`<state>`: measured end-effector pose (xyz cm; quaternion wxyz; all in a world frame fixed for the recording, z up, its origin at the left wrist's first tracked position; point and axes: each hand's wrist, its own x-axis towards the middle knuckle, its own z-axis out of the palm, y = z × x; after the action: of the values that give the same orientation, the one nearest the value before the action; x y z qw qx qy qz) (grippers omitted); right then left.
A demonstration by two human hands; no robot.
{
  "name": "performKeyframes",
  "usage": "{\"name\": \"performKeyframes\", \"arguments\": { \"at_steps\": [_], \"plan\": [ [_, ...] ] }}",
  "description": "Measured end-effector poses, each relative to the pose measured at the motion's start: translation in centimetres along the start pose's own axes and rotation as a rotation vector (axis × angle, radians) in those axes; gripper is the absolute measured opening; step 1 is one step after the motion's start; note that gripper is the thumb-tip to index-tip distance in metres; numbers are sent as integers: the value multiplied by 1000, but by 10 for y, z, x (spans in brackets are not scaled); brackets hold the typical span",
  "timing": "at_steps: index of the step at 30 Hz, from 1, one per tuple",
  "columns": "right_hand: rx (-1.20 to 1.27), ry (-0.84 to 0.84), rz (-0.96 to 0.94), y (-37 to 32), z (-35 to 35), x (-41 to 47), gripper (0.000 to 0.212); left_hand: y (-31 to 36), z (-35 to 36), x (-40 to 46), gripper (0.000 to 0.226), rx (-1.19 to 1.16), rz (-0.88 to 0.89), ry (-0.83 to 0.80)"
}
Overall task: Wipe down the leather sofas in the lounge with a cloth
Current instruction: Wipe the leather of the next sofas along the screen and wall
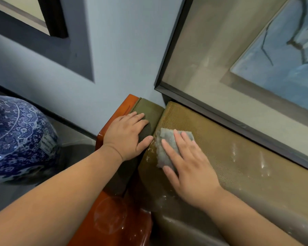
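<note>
An olive-brown leather sofa (242,167) runs along the wall, its back cushion filling the lower right. My right hand (187,160) lies flat with straight fingers on a small grey cloth (165,148), pressing it against the left end of the backrest. My left hand (126,134) rests with relaxed fingers over the padded leather armrest (148,107), thumb at the seam beside the cloth. Wet streaks shine on the leather to the right of the cloth.
A polished reddish wooden arm frame (114,215) borders the armrest. A large blue-and-white porcelain vase (16,137) stands at the left. A dark-framed painting (256,55) hangs just above the backrest, and another frame (48,16) hangs at the top left.
</note>
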<state>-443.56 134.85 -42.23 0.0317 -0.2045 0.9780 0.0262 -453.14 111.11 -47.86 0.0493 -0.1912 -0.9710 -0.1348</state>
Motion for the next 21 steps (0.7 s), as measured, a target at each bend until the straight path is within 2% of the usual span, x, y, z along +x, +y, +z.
{"name": "performKeyframes", "arguments": {
  "at_steps": [5,7,10,13,15,18,21],
  "plan": [
    [118,-62,306,50,-30,71,66,-2,3,0,94,-2,-4,-14],
    [93,-42,301,37,-24,64,70,-3,3,1,94,-15,-3,-14],
    [64,8,150,-3,-3,8,74,2,-6,0,87,7,-12,-40],
    [96,-62,83,12,-7,-23,74,13,-15,-5,86,-46,-49,-66],
    [131,-92,226,59,-21,-19,75,35,-21,2,86,-189,-101,-124],
    [110,-196,460,115,-38,-16,69,94,-20,37,79,-212,69,-20],
    [151,-122,420,89,-24,-18,71,136,-10,65,69,-47,78,18]
  ]
}}
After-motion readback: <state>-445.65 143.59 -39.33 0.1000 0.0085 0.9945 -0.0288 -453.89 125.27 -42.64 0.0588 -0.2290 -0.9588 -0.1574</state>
